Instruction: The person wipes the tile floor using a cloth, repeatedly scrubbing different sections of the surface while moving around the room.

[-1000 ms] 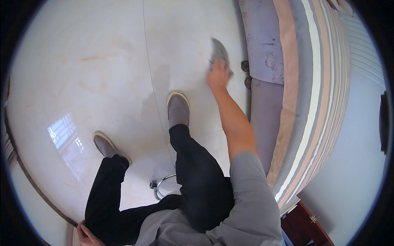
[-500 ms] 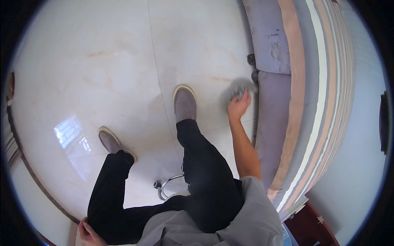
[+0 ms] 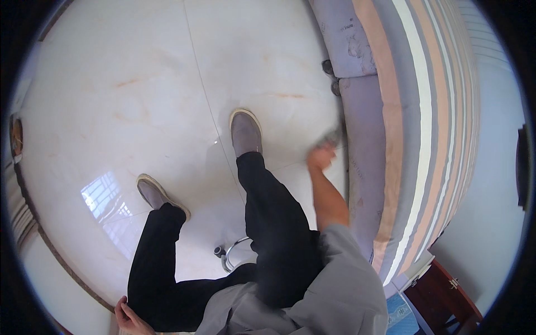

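My right hand [image 3: 320, 157] reaches down toward the tiled floor [image 3: 162, 50], close to the side of the bed base. Its fingers are closed round a small grey, rag-like thing [image 3: 333, 137], smeared by motion, so its exact kind cannot be made out. At the lower left, my left hand [image 3: 129, 318] rests against my left trouser leg [image 3: 153, 273], fingers loosely extended and holding nothing. My grey shoes [image 3: 245, 131] stand flat on the floor, apart from each other.
A bed with a purple-grey base [image 3: 363, 139] and a striped cover [image 3: 421, 111] runs along the right. Dark bed feet [image 3: 335, 87] touch the floor. A chrome chair base with a caster [image 3: 219, 251] shows beneath me. Dark red wooden furniture [image 3: 441, 290] stands lower right.
My right hand has moved nearer to me along the bed side with the grey rag-like thing in it. The view has shifted slightly. My left hand stays by my leg.
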The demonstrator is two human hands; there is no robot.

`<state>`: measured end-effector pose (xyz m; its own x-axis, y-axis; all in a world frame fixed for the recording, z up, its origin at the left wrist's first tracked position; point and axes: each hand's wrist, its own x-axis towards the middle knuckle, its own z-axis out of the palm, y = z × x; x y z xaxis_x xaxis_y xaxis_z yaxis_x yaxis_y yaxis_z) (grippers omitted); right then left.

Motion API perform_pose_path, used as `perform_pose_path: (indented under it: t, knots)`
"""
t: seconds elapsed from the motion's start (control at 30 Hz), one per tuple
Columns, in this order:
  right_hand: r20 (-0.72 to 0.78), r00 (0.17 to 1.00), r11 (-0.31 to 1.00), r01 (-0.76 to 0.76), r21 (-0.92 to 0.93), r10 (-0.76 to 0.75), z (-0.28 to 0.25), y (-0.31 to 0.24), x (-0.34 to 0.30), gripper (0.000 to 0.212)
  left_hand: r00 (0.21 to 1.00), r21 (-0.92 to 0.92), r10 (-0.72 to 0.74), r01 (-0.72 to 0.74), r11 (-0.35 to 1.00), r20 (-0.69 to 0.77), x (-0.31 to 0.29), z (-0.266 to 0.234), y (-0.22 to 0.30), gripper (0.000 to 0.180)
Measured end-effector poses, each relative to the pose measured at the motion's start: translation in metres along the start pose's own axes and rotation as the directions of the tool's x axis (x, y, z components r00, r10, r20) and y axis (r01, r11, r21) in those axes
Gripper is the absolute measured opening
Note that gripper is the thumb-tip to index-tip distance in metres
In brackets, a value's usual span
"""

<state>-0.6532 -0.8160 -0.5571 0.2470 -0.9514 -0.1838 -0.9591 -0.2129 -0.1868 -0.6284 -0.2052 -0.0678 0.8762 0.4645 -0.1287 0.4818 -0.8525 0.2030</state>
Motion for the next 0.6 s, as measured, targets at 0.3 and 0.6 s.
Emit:
perform_pose_path:
  t: [0.3, 0.6]
  knots:
    - [-0.185, 0.922, 0.917, 0.369, 0.149, -0.341, -0.007, -0.076, -0.004, 0.058, 0.999, -0.006, -0.012, 0.012, 1.000, 0.044, 0.010, 0.010, 0.019, 0.046]
    - [0.092, 0.741, 0.746, 0.657, 0.108, -0.665, 0.039, -0.176, -0.066, 0.052, 0.998, 0.032, -0.028, 0.027, 0.999, 0.052, 0.010, 0.023, -0.024, 0.052]
